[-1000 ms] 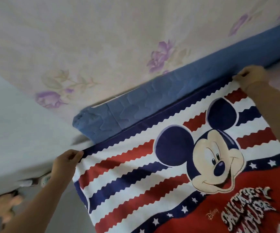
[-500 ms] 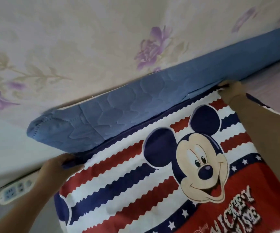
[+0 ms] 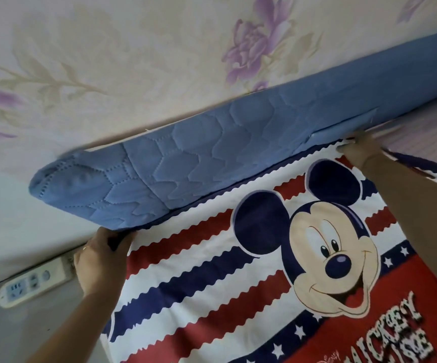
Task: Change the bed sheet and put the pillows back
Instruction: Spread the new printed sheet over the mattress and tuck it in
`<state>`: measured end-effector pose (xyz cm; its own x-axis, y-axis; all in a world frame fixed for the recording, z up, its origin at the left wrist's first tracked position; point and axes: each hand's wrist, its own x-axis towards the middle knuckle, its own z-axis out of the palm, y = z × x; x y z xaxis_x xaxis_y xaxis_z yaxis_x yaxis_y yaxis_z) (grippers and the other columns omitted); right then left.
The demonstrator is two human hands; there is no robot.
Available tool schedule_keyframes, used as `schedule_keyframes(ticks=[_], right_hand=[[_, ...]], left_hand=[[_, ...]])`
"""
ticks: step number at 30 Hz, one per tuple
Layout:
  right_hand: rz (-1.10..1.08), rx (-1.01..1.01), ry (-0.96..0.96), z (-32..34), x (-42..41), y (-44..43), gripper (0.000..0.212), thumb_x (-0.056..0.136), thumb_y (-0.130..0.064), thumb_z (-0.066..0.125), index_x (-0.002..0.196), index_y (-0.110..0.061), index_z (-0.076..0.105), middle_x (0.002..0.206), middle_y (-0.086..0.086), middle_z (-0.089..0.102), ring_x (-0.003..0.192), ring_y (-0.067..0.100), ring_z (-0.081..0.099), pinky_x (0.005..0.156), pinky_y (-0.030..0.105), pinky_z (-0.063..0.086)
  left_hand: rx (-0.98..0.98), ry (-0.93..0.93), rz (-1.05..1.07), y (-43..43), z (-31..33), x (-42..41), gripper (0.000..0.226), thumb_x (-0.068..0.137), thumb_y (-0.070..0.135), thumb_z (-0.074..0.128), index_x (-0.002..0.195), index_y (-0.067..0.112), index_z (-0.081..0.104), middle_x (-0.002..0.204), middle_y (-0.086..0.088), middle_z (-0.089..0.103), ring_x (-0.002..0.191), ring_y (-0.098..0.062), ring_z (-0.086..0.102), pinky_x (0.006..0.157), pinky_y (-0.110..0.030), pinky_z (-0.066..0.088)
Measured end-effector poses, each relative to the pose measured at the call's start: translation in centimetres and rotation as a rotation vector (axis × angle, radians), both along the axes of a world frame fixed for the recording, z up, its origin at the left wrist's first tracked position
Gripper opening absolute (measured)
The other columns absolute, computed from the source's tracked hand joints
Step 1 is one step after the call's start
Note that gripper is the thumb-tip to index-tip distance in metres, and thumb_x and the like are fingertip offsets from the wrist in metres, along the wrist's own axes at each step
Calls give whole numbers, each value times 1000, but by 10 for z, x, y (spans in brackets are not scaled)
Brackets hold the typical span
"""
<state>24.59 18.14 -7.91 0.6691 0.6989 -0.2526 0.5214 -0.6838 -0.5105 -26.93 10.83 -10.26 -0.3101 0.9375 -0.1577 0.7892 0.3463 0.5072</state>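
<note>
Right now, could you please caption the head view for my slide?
Left hand and right hand hold a striped cartoon bed sheet by its edge beside a blue quilted pad.

Matt printed cloth sheet (image 3: 212,279); quilted blue padding (image 3: 186,179).

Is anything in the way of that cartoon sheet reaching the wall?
Yes: a blue quilted pad runs along the wall, right against the top edge of the sheet. The left hand and right hand grip that edge at the pad's base. Nothing else shows.
</note>
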Motion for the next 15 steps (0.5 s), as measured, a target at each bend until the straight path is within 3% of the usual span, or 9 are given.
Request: schedule_keyframes(ticks=[2,5,8,10,12,14,15], right_hand=[[36,-16,15,-6,-5,-4,48,86,-6,65,132,0,50,137,16,48,125,32,48,87,19,32],[-51,81,33,-12,-5,-16,55,80,-14,71,130,-2,52,135,15,50,119,34,53,91,26,40],[-125,101,94,-12,-7,-31,59,82,-14,69,135,-6,46,128,15,55,110,36,57,91,34,47],[-167,101,196,-6,-18,-38,60,87,-4,63,141,-5,36,113,14,57,87,31,62,75,35,52],[-191,99,275,-10,-19,-40,63,89,0,60,144,-5,29,113,17,59,69,24,61,61,32,51],[-226,132,393,-7,-14,-34,61,93,-12,58,146,-4,28,126,27,56,78,28,64,69,36,53],[-272,133,530,-2,-12,-31,60,97,-29,52,147,-5,28,135,29,50,96,36,63,83,41,52]], left_hand=[[-105,-58,-9,5,-2,-6,40,80,42,74,99,10,60,88,-13,69,81,-37,61,73,-41,45],[-295,-70,-171,8,-2,-18,59,73,46,79,116,11,59,91,-3,61,78,-24,55,73,-36,42],[-399,-48,-361,8,4,-29,67,72,41,81,129,12,59,103,-4,68,83,-17,55,79,-32,40],[-408,-51,-398,8,9,-32,67,72,38,83,130,14,60,104,-2,69,85,-15,56,79,-30,40],[-388,-44,-398,9,11,-34,62,71,37,84,125,13,64,86,6,65,74,-13,56,72,-30,41],[-364,-39,-388,8,10,-34,56,72,36,84,120,13,67,76,9,63,69,-12,58,67,-30,42],[-358,-34,-387,8,8,-33,52,72,35,83,117,13,68,75,7,65,68,-14,59,65,-30,42]])
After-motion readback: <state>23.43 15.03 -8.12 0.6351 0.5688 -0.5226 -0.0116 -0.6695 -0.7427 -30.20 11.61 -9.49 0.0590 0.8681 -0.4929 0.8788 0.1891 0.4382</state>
